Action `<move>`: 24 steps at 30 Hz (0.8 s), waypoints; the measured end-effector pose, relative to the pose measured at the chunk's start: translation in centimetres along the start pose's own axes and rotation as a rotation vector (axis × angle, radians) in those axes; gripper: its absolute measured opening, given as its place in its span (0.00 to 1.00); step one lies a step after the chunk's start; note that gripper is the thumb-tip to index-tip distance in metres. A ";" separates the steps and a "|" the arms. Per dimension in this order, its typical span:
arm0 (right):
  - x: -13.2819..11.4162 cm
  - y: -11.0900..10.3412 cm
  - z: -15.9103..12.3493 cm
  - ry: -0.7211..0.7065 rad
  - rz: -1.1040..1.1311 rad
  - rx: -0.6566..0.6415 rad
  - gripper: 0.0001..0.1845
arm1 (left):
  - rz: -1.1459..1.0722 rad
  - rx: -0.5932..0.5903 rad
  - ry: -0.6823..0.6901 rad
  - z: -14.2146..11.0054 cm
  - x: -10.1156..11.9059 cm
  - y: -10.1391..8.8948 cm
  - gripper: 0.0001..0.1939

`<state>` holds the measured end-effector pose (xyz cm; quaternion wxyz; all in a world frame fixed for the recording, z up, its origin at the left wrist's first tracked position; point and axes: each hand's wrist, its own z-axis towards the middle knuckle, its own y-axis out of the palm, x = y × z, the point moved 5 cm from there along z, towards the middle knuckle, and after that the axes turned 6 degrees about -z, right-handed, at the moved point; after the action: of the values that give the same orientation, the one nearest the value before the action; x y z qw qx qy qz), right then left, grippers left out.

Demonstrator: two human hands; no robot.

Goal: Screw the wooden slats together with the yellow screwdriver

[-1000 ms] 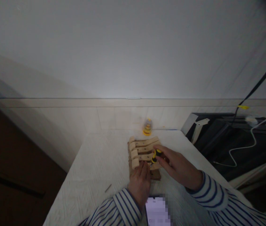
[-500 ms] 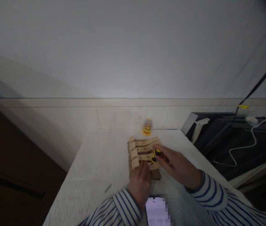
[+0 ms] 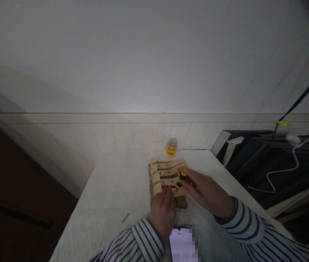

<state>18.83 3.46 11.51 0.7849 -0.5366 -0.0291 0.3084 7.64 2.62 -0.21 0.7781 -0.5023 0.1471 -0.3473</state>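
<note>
A wooden assembly [image 3: 164, 173] of several curved slats on a darker base lies on the white table [image 3: 110, 196]. My left hand [image 3: 163, 213] rests flat on its near end, fingers stretched out and pressing down. My right hand [image 3: 205, 191] is closed around a small screwdriver [image 3: 180, 179] with a yellow and black handle, its tip pointing down onto the nearest slat. Both sleeves are striped blue and white.
A small yellow bit holder [image 3: 171, 146] stands at the table's back edge by the wall. A thin dark stick [image 3: 125, 218] lies on the table at left. A lit phone [image 3: 183, 245] sits near me. A black desk with cables [image 3: 280, 171] is at right.
</note>
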 end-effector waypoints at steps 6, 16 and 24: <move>0.2 0.3 -0.3 -0.013 -0.020 0.051 0.16 | 0.021 -0.024 0.000 0.0 0.1 0.1 0.17; 0.4 0.1 -0.4 0.018 -0.010 0.094 0.14 | -0.009 0.014 -0.020 0.0 0.0 0.0 0.16; 0.5 0.2 -0.3 0.012 -0.048 0.065 0.16 | -0.024 0.021 -0.015 -0.1 -0.1 0.1 0.16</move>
<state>19.30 3.52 11.04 0.8093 -0.5119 -0.0272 0.2869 7.54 2.67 -0.34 0.7802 -0.4982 0.1315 -0.3547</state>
